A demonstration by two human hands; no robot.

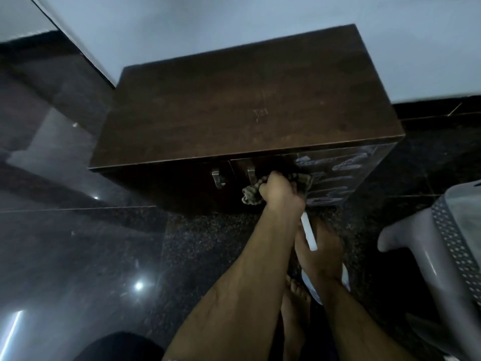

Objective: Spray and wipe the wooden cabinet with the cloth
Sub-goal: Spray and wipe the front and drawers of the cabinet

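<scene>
Now the left hand (pixel 279 190) is gripping the bunched cloth (pixel 251 195) against the cabinet (pixel 234 113) front, beside a handle (pixel 251 174); the right hand (pixel 318 252), just behind, is clasping the spray bottle (pixel 309 234). Firm, overlapping strokes should clear the streaks.

A dark, polished, speckled stone floor (pixel 78 243) carries everything here and mirrors several bright lights on its glossy tiles. The wooden cabinet (pixel 242 105) stands directly on it, its back against a pale wall (pixel 208 19); its flat top is bare, scuffed wood. To the right of the cabinet, near the frame's edge, a grey plastic chair (pixel 426 243) with a perforated rim rests a leg on the floor. In front of the cabinet, toward the camera, a bare foot (pixel 295 303) is planted on the tiles.
</scene>
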